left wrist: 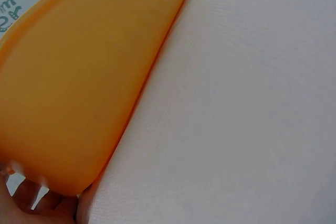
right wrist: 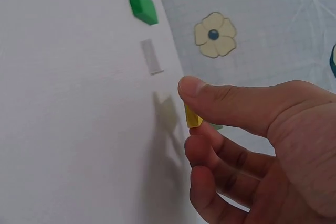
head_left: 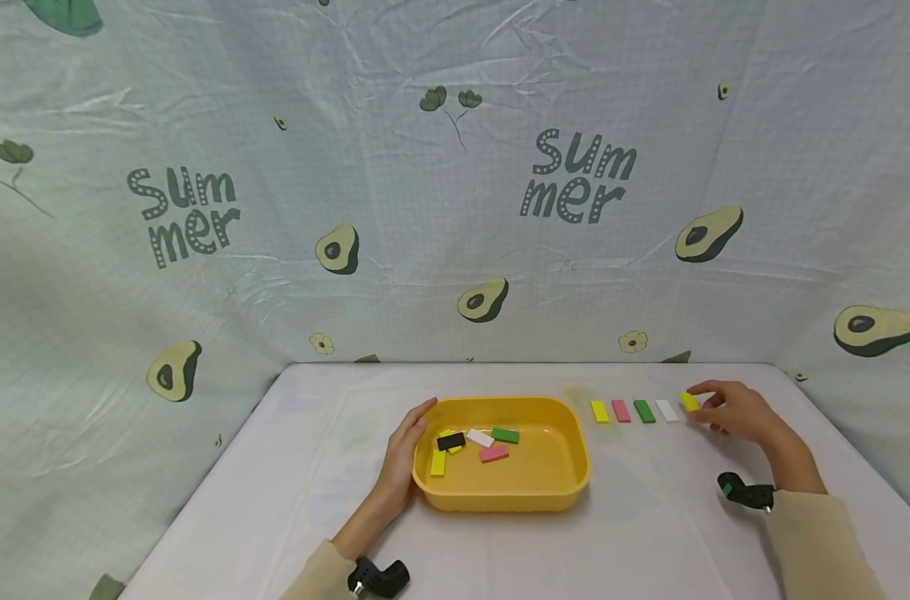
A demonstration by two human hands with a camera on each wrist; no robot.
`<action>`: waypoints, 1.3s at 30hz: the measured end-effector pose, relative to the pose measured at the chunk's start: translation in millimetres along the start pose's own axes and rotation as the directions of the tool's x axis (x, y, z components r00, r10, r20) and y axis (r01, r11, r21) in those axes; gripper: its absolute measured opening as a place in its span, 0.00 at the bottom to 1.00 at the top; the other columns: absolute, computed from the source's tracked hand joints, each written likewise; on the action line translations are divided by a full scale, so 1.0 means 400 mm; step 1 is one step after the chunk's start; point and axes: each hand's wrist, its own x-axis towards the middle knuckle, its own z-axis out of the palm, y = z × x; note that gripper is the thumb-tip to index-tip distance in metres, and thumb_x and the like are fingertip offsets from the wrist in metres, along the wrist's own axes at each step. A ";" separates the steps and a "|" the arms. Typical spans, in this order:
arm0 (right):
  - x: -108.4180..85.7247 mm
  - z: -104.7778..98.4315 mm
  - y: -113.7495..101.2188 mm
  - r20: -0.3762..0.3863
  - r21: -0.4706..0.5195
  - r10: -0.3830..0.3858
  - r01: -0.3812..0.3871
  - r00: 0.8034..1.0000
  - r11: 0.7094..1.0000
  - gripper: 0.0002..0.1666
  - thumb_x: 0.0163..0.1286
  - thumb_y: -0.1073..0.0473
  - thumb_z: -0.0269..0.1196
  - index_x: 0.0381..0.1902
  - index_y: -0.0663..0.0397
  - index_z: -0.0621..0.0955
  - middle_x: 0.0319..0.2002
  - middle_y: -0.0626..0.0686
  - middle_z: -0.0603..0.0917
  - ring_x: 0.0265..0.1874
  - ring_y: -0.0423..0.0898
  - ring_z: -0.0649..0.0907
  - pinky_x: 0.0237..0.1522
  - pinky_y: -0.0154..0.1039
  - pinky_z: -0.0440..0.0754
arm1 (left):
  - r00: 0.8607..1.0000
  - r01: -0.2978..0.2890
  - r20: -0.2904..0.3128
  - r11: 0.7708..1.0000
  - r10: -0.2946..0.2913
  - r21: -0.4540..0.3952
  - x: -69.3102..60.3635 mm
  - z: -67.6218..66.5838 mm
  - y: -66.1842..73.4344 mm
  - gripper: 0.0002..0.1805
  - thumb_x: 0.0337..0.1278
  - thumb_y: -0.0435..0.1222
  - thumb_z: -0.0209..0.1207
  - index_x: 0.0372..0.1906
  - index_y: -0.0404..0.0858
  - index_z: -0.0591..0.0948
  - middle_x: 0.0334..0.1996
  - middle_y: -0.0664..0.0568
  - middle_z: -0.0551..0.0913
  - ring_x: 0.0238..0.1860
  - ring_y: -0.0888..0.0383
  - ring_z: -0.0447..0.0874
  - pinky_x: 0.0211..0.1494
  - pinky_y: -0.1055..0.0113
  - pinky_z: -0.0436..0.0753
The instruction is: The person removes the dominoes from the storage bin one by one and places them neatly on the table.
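Between thumb and fingertips, my right hand (head_left: 740, 412) pinches a yellow block (right wrist: 193, 116) shaped like a small domino. It is just above the table at the right end of a row, its shadow falling on the cloth. The row holds a yellow block (head_left: 600, 412), a pink block (head_left: 621, 411), a green block (head_left: 644, 411) and a white block (head_left: 667, 411). My left hand (head_left: 401, 458) rests against the left side of a yellow plastic tub (head_left: 500, 498), fingers along its wall; the left wrist view shows only part of them.
Inside the tub lie a black block (head_left: 451, 442) over a yellow one, another yellow block (head_left: 437, 463), a white block (head_left: 481, 437), a green block (head_left: 505, 436) and a pink block (head_left: 494, 452). A printed curtain (head_left: 395, 317) stands behind the white table (head_left: 305, 450).
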 end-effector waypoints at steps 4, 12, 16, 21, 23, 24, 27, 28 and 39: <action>0.001 0.011 0.010 -0.006 -0.010 0.020 -0.020 1.000 1.000 0.37 0.67 0.54 0.69 0.66 0.72 0.73 0.38 0.60 0.80 0.31 0.49 0.79 0.33 0.39 0.78 | 1.000 0.000 0.002 1.000 0.000 -0.002 0.000 -0.001 0.001 0.26 0.82 0.40 0.36 0.77 0.42 0.68 0.80 0.47 0.64 0.81 0.45 0.59 0.85 0.46 0.54; -0.003 0.023 0.009 -0.032 -0.011 0.033 -0.033 0.999 0.999 0.38 0.68 0.53 0.69 0.66 0.73 0.72 0.38 0.62 0.80 0.33 0.49 0.78 0.33 0.38 0.77 | 1.000 -0.001 0.004 1.000 0.001 -0.005 -0.001 -0.003 0.002 0.27 0.82 0.39 0.36 0.78 0.41 0.67 0.80 0.46 0.64 0.81 0.45 0.60 0.85 0.46 0.54; -0.004 0.023 0.006 -0.033 -0.023 0.030 -0.030 0.999 0.999 0.37 0.68 0.53 0.69 0.66 0.72 0.73 0.38 0.62 0.80 0.33 0.49 0.78 0.33 0.38 0.76 | 1.000 0.002 -0.002 1.000 -0.002 0.005 -0.002 -0.004 0.003 0.27 0.82 0.39 0.36 0.77 0.41 0.67 0.80 0.46 0.64 0.81 0.44 0.60 0.85 0.46 0.55; -0.009 0.025 0.006 -0.025 -0.027 0.021 -0.022 0.999 0.999 0.36 0.68 0.52 0.70 0.64 0.73 0.74 0.38 0.62 0.80 0.33 0.50 0.78 0.33 0.38 0.76 | 1.000 0.003 0.002 1.000 -0.003 0.012 -0.002 -0.005 0.003 0.27 0.83 0.39 0.36 0.77 0.41 0.67 0.80 0.46 0.64 0.81 0.44 0.59 0.85 0.45 0.54; -0.011 0.025 0.007 -0.023 -0.027 0.020 -0.021 1.000 0.999 0.36 0.67 0.52 0.70 0.64 0.73 0.74 0.38 0.62 0.80 0.34 0.50 0.78 0.33 0.38 0.75 | 1.000 0.004 0.007 1.000 -0.004 0.006 -0.003 -0.005 0.003 0.26 0.83 0.40 0.36 0.77 0.42 0.68 0.80 0.47 0.63 0.81 0.45 0.58 0.85 0.46 0.54; -0.012 0.025 0.007 -0.023 -0.026 0.020 -0.020 1.000 0.999 0.37 0.67 0.52 0.70 0.64 0.73 0.74 0.38 0.62 0.80 0.34 0.50 0.78 0.33 0.38 0.75 | 1.000 0.000 0.011 1.000 0.000 0.009 -0.003 -0.005 0.002 0.26 0.83 0.40 0.36 0.78 0.42 0.67 0.80 0.47 0.63 0.81 0.45 0.58 0.85 0.46 0.54; -0.013 0.025 0.008 -0.022 -0.020 0.019 -0.019 1.000 1.000 0.37 0.67 0.52 0.70 0.64 0.73 0.74 0.38 0.61 0.80 0.34 0.50 0.78 0.33 0.38 0.75 | 1.000 -0.009 0.020 1.000 0.009 -0.004 -0.003 -0.007 0.002 0.26 0.83 0.40 0.37 0.78 0.41 0.67 0.80 0.46 0.63 0.81 0.45 0.59 0.85 0.46 0.54; -0.013 0.026 0.009 -0.022 -0.019 0.019 -0.019 1.000 1.000 0.38 0.67 0.52 0.70 0.65 0.73 0.74 0.38 0.61 0.80 0.34 0.50 0.78 0.33 0.38 0.75 | 1.000 -0.011 0.022 1.000 0.011 -0.007 -0.003 -0.007 0.002 0.27 0.83 0.40 0.37 0.78 0.41 0.67 0.80 0.46 0.64 0.81 0.45 0.59 0.85 0.46 0.54; -0.018 0.030 0.013 -0.010 0.007 0.031 -0.031 0.999 1.000 0.40 0.66 0.51 0.71 0.66 0.73 0.73 0.38 0.59 0.80 0.35 0.50 0.78 0.34 0.39 0.76 | 0.999 -0.003 0.032 1.000 0.003 -0.011 -0.008 -0.011 -0.001 0.27 0.83 0.40 0.37 0.78 0.40 0.66 0.80 0.46 0.64 0.81 0.45 0.59 0.85 0.47 0.54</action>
